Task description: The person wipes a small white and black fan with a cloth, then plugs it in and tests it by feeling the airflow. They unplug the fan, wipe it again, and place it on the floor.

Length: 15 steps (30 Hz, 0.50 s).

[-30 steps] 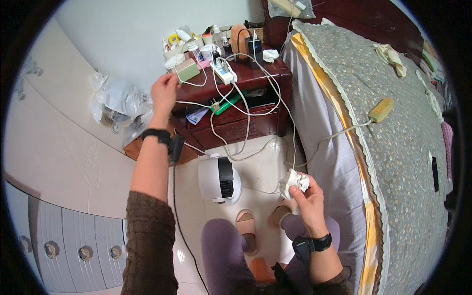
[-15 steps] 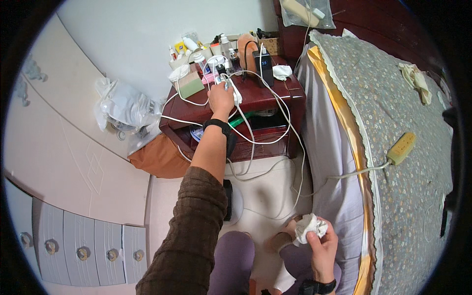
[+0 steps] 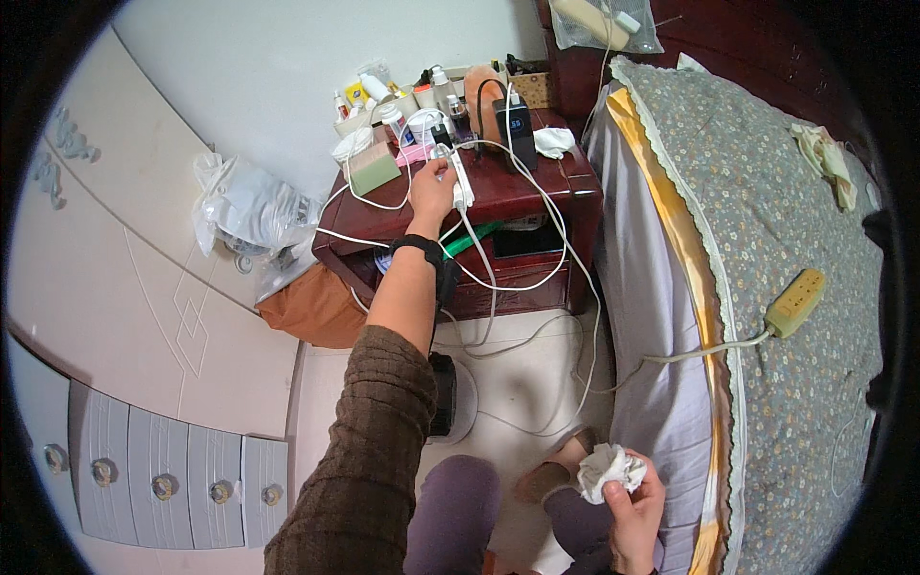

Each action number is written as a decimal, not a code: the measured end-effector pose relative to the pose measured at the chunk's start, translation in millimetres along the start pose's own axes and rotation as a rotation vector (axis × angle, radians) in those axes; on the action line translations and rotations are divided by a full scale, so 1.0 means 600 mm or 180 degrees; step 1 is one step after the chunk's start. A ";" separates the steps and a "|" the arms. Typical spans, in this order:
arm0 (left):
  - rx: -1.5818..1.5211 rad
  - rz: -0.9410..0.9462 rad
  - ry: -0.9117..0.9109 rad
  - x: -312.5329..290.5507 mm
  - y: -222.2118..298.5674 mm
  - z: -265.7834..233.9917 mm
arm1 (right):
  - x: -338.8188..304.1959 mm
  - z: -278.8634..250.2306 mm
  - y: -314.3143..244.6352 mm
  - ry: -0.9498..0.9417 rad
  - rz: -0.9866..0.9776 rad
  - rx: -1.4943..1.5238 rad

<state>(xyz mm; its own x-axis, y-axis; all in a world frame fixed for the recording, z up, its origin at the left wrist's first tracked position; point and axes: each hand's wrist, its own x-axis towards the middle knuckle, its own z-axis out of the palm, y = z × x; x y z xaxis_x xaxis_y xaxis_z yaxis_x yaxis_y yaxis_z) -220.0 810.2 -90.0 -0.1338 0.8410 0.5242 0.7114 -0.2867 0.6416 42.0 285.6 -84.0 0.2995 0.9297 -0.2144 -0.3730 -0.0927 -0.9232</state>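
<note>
Moved since a second ago: the left hand [image 3: 431, 196], from beside the green box [image 3: 374, 171] across to the white power strip [image 3: 463, 184]. Bed [image 3: 767, 230] lies right of the dark red worktop [image 3: 563, 180], which carries both strip and box. Hands are well apart. Left grip on the strip cannot be confirmed; the right hand [image 3: 636, 508] pinches a crumpled white cloth [image 3: 609, 471] near the bedside. Advisable: steady the strip by its body and avoid snagging the looped cords [image 3: 493, 273].
</note>
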 end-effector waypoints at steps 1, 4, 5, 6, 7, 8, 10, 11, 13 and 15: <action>-0.0078 0.0074 -0.0085 0.003 -0.003 -0.001 | 0.000 0.000 0.001 -0.0011 0.0075 -0.0007; -0.0299 0.0127 -0.0185 0.011 -0.008 -0.005 | 0.000 -0.001 0.002 -0.0021 0.0200 -0.0036; -0.0281 0.0185 -0.0188 0.013 -0.009 -0.005 | 0.000 -0.002 0.002 -0.0013 0.0210 -0.0044; -0.0261 0.0241 -0.0192 0.015 -0.010 -0.006 | 0.000 -0.002 0.001 -0.0006 0.0223 -0.0051; -0.0238 0.0293 -0.0200 0.016 -0.012 -0.008 | 0.000 -0.002 0.001 -0.0022 0.0209 -0.0056; -0.0145 0.0476 -0.0204 0.020 -0.013 -0.009 | 0.001 -0.002 0.000 -0.0037 0.0200 -0.0063; -0.0195 0.0549 -0.0322 0.023 -0.013 -0.011 | 0.000 -0.001 -0.002 -0.0041 0.0177 -0.0058; -0.0099 0.0634 -0.0341 0.024 -0.012 -0.012 | 0.000 0.000 -0.003 -0.0033 0.0155 -0.0045; -0.0012 0.0733 -0.0448 0.022 -0.006 -0.011 | 0.000 0.001 -0.005 -0.0023 0.0152 -0.0045; 0.0165 0.1010 0.0002 0.012 0.002 -0.007 | -0.001 0.001 -0.008 -0.0024 0.0160 -0.0085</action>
<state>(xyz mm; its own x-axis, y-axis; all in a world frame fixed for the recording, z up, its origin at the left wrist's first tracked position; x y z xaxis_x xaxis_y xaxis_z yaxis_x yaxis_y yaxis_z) -222.8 814.2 -83.1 0.1001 0.7131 0.6939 0.7520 -0.5109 0.4166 43.2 285.9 -79.3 0.2743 0.9263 -0.2584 -0.3638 -0.1488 -0.9195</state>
